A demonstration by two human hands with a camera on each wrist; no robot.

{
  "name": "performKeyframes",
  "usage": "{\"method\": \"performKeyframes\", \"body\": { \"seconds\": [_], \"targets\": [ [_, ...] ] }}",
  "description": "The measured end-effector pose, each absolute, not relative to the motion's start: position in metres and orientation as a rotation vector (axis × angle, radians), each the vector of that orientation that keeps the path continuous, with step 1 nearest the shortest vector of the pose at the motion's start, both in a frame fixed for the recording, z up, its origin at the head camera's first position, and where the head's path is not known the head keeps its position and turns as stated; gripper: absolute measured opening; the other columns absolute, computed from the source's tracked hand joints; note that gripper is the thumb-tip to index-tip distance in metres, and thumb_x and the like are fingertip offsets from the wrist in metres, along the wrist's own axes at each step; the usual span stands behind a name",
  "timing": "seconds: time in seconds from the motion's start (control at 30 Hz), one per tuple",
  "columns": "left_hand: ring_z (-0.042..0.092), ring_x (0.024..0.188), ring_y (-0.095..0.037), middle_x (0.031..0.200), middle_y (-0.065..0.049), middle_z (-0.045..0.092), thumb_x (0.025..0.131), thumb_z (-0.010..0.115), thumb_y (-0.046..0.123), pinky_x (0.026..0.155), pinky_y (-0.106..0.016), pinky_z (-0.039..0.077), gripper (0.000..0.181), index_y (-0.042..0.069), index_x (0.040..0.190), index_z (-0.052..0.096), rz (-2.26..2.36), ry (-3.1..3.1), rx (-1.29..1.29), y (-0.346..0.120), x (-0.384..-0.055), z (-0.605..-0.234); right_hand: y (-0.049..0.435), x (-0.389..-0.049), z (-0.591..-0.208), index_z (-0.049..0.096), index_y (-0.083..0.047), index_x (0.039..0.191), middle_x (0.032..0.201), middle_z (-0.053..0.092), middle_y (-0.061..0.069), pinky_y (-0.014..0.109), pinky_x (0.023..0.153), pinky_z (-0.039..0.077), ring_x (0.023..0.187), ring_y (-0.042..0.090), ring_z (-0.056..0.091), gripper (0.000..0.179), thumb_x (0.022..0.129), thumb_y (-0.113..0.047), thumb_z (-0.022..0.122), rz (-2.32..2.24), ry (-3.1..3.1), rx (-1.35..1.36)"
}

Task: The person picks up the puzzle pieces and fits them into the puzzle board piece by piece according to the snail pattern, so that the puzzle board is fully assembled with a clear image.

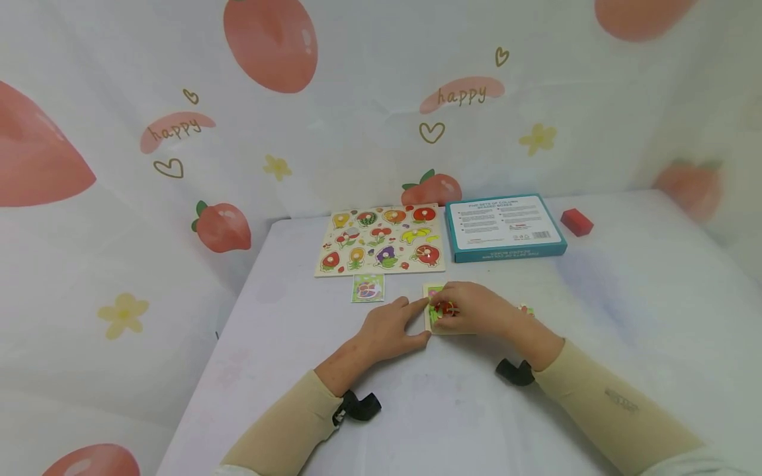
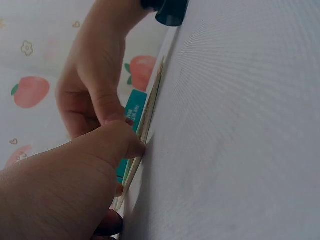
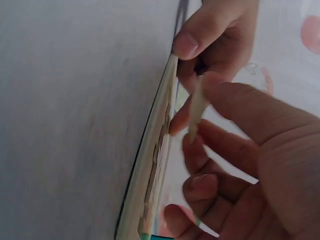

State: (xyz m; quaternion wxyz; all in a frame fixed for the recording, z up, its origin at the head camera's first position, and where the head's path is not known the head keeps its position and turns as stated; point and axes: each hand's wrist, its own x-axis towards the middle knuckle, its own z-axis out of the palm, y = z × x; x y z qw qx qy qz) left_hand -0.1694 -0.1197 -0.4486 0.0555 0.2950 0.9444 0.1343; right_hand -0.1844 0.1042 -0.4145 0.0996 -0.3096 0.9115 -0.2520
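Observation:
A small wooden puzzle board (image 1: 453,332) with a pale rim and a green and red picture lies on the table. My left hand (image 1: 389,334) is at its left side, index finger and thumb reaching its edge and near corner. In the right wrist view, the left thumb (image 3: 187,44) touches the board's corner. My right hand (image 1: 479,309) is over the board and pinches a thin wooden puzzle piece (image 3: 197,108) between thumb and fingers. The piece is seen edge-on there, so its picture is hidden. The right hand covers much of the board.
Behind the hands lies a large fruit knob puzzle (image 1: 381,241), with a square picture card (image 1: 368,289) in front of it. A teal-edged box (image 1: 506,228) and a red block (image 1: 576,223) are at the back right. Small colourful pieces (image 1: 526,309) show beside the right wrist.

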Motion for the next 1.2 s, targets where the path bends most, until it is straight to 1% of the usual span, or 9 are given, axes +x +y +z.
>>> {"method": "performKeyframes", "body": {
  "seconds": [0.2, 0.33, 0.6, 0.7, 0.8, 0.93, 1.0, 1.1, 1.2],
  "targets": [
    [0.045, 0.068, -0.013, 0.092, 0.003, 0.052, 0.095, 0.064, 0.049, 0.056, -0.025, 0.034, 0.067, 0.019, 0.154, 0.051, 0.398, 2.862, 0.877, -0.12, -0.169, -0.448, 0.104, -0.187, -0.425, 0.077, -0.012, 0.105, 0.091, 0.061, -0.007, 0.029, 0.077, 0.05, 0.084, 0.013, 0.055, 0.024, 0.086, -0.024, 0.085, -0.775, 2.641, -0.874],
    [0.043, 0.066, -0.013, 0.09, 0.004, 0.051, 0.095, 0.063, 0.05, 0.055, -0.026, 0.032, 0.067, 0.02, 0.154, 0.05, 0.397, 2.86, 0.864, -0.12, -0.169, -0.449, 0.102, -0.187, -0.427, 0.081, -0.013, 0.101, 0.09, 0.061, -0.008, 0.028, 0.075, 0.051, 0.084, 0.013, 0.056, 0.02, 0.085, -0.023, 0.086, -0.774, 2.656, -0.86],
    [0.041, 0.064, -0.013, 0.089, 0.004, 0.049, 0.094, 0.064, 0.05, 0.054, -0.026, 0.032, 0.067, 0.02, 0.153, 0.051, 0.398, 2.87, 0.857, -0.12, -0.169, -0.449, 0.103, -0.183, -0.427, 0.082, -0.01, 0.111, 0.096, 0.056, -0.004, 0.025, 0.077, 0.05, 0.091, 0.015, 0.053, 0.024, 0.087, -0.013, 0.083, -0.735, 2.637, -0.943],
    [0.041, 0.064, -0.013, 0.089, 0.004, 0.049, 0.094, 0.063, 0.05, 0.054, -0.026, 0.032, 0.067, 0.021, 0.154, 0.051, 0.393, 2.868, 0.857, -0.12, -0.169, -0.448, 0.103, -0.183, -0.427, 0.081, -0.009, 0.113, 0.096, 0.057, -0.003, 0.025, 0.077, 0.05, 0.09, 0.015, 0.054, 0.024, 0.089, -0.01, 0.081, -0.726, 2.658, -0.961],
    [0.042, 0.064, -0.013, 0.09, 0.004, 0.05, 0.094, 0.064, 0.049, 0.054, -0.026, 0.032, 0.067, 0.02, 0.153, 0.052, 0.402, 2.868, 0.86, -0.119, -0.169, -0.448, 0.104, -0.181, -0.425, 0.08, -0.01, 0.114, 0.1, 0.059, -0.002, 0.027, 0.081, 0.052, 0.092, 0.016, 0.055, 0.024, 0.09, -0.009, 0.079, -0.705, 2.658, -0.978],
    [0.042, 0.064, -0.013, 0.089, 0.003, 0.05, 0.094, 0.065, 0.049, 0.054, -0.026, 0.032, 0.067, 0.02, 0.153, 0.052, 0.409, 2.865, 0.859, -0.12, -0.169, -0.447, 0.107, -0.18, -0.419, 0.079, -0.012, 0.116, 0.107, 0.061, 0.0, 0.03, 0.085, 0.052, 0.099, 0.017, 0.057, 0.024, 0.092, -0.011, 0.077, -0.695, 2.626, -0.977],
    [0.042, 0.064, -0.013, 0.09, 0.003, 0.05, 0.094, 0.064, 0.05, 0.054, -0.026, 0.032, 0.068, 0.02, 0.154, 0.051, 0.401, 2.864, 0.859, -0.12, -0.169, -0.448, 0.109, -0.18, -0.415, 0.079, -0.012, 0.116, 0.107, 0.062, -0.001, 0.029, 0.085, 0.052, 0.099, 0.017, 0.057, 0.025, 0.092, -0.013, 0.078, -0.695, 2.622, -0.964],
    [0.043, 0.066, -0.013, 0.091, 0.003, 0.051, 0.094, 0.063, 0.05, 0.055, -0.026, 0.034, 0.068, 0.02, 0.154, 0.05, 0.398, 2.86, 0.861, -0.12, -0.17, -0.448, 0.113, -0.181, -0.408, 0.078, -0.012, 0.12, 0.107, 0.063, 0.0, 0.029, 0.083, 0.052, 0.098, 0.017, 0.057, 0.029, 0.092, -0.018, 0.079, -0.699, 2.619, -0.924],
    [0.045, 0.067, -0.014, 0.093, 0.003, 0.052, 0.095, 0.063, 0.05, 0.055, -0.026, 0.035, 0.068, 0.021, 0.155, 0.05, 0.385, 2.862, 0.86, -0.12, -0.17, -0.449, 0.12, -0.183, -0.399, 0.076, -0.012, 0.125, 0.108, 0.063, 0.002, 0.033, 0.084, 0.052, 0.098, 0.02, 0.057, 0.036, 0.091, -0.023, 0.08, -0.698, 2.62, -0.856]
  ]
}}
